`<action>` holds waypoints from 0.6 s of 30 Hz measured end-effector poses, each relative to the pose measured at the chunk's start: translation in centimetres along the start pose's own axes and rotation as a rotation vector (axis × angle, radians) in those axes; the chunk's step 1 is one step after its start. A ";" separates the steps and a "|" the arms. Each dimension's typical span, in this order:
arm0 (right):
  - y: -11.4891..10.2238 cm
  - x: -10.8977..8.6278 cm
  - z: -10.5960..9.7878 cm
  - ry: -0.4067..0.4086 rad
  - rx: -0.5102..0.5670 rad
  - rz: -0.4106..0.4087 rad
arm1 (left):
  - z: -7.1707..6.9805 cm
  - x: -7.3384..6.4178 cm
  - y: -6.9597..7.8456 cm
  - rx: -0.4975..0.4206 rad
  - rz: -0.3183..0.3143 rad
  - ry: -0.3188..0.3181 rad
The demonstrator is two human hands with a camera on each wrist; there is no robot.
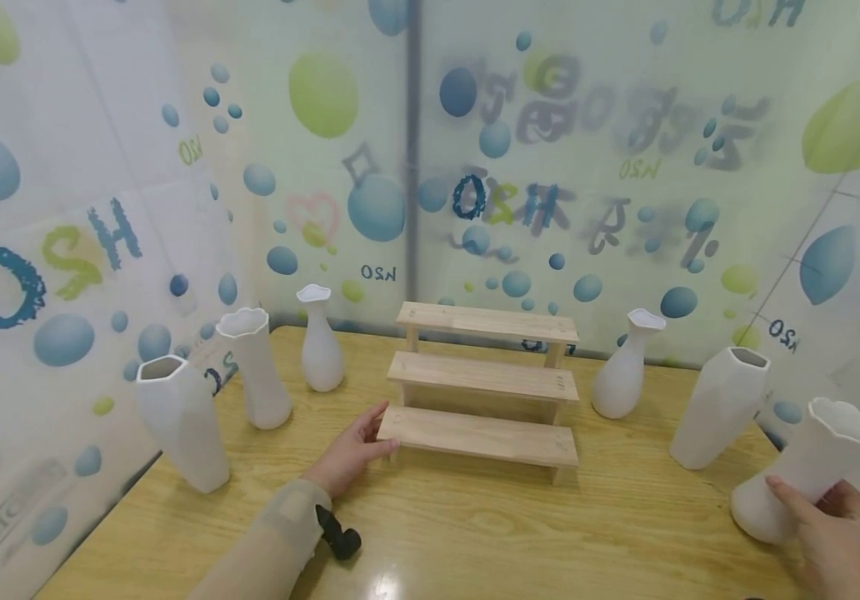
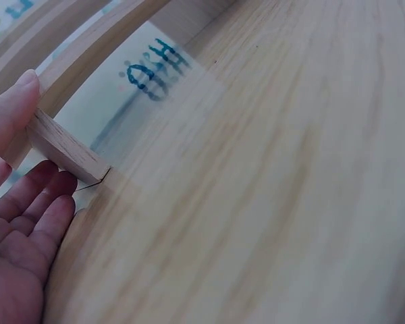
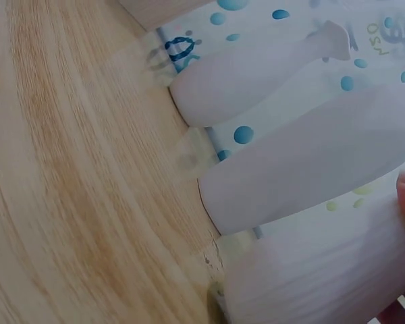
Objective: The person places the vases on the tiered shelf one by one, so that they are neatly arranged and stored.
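Around me hangs a pale translucent curtain (image 1: 377, 100) printed with blue and green blobs and H2O lettering, the letters mirrored. In front of it spreads the wood-grained table (image 1: 520, 533), and near its far edge stands the wooden stand (image 1: 482, 375), three plain steps rising away from me. White vases flank it, three on each side. At my left are a faceted vase (image 1: 184, 425) nearest me, a wavy-rimmed vase (image 1: 256, 371) beyond it, and a narrow-necked vase (image 1: 321, 354) farthest back. At my right, another narrow-necked vase (image 1: 620, 375) stands closest to the stand, then another faceted vase (image 1: 718, 408), then the fluted vase (image 1: 797, 467) nearest me, by the table's right edge.

A beige sleeve (image 1: 265, 537) covers my left forearm. My hands are well apart. My right hand (image 1: 842, 525) grips the fluted vase, thumb on the near side and fingers behind; I cannot tell whether its base rests on the table. My left hand (image 1: 347, 458) holds the left end of the stand's bottom step between thumb and loosely curled fingers. A black strap (image 1: 337, 533) sits at my left wrist.
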State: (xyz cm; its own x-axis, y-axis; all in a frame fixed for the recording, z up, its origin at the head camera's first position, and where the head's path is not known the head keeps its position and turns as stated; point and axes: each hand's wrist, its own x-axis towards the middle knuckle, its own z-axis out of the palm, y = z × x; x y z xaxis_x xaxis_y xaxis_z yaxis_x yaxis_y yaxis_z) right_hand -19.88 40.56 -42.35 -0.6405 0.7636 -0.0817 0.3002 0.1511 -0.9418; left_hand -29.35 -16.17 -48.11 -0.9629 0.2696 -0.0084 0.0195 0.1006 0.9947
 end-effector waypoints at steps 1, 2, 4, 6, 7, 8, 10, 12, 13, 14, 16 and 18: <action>0.0 0.0 0.0 -0.003 -0.001 -0.002 | 0.0 0.0 0.0 -0.001 -0.002 0.000; -0.1 0.0 0.1 -0.003 -0.002 -0.003 | 0.0 0.0 0.0 -0.005 -0.005 0.000; -0.2 0.0 0.2 -0.004 0.005 -0.007 | 0.1 -0.1 0.1 -0.009 -0.004 -0.001; -0.4 -0.2 0.3 -0.006 0.012 -0.009 | 0.1 -0.1 0.1 -0.010 -0.003 -0.003; -0.5 -0.2 0.4 -0.005 0.012 -0.009 | 0.1 -0.2 0.2 -0.010 -0.002 -0.004; -0.5 -0.3 0.4 -0.007 0.010 -0.008 | 0.1 -0.2 0.2 -0.011 -0.003 -0.004; -0.7 -0.5 0.5 -0.014 0.009 -0.005 | 0.2 -0.2 0.2 -0.008 -0.004 0.001; -0.8 -0.7 0.5 -0.019 0.012 -0.006 | 0.2 -0.2 0.3 -0.007 -0.006 0.009; -0.9 -0.8 0.6 -0.022 0.012 -0.010 | 0.2 -0.2 0.3 -0.005 -0.009 0.013; -1.0 -0.9 0.6 -0.026 0.010 -0.015 | 0.2 -0.2 0.3 -0.004 -0.010 0.016; -1.2 -1.1 0.7 -0.031 0.008 -0.022 | 0.2 -0.2 0.3 -0.004 -0.014 0.024; -1.4 -1.3 0.8 -0.046 0.003 -0.025 | 0.2 -0.2 0.3 -0.007 -0.017 0.030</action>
State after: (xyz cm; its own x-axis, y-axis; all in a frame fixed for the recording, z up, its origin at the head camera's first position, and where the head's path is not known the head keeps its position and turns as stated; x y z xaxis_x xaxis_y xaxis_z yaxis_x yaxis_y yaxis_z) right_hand -20.02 38.81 -41.21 -0.6796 0.7299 -0.0730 0.2815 0.1676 -0.9448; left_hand -29.12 -15.98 -47.84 -0.9708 0.2389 -0.0228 0.0009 0.0985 0.9951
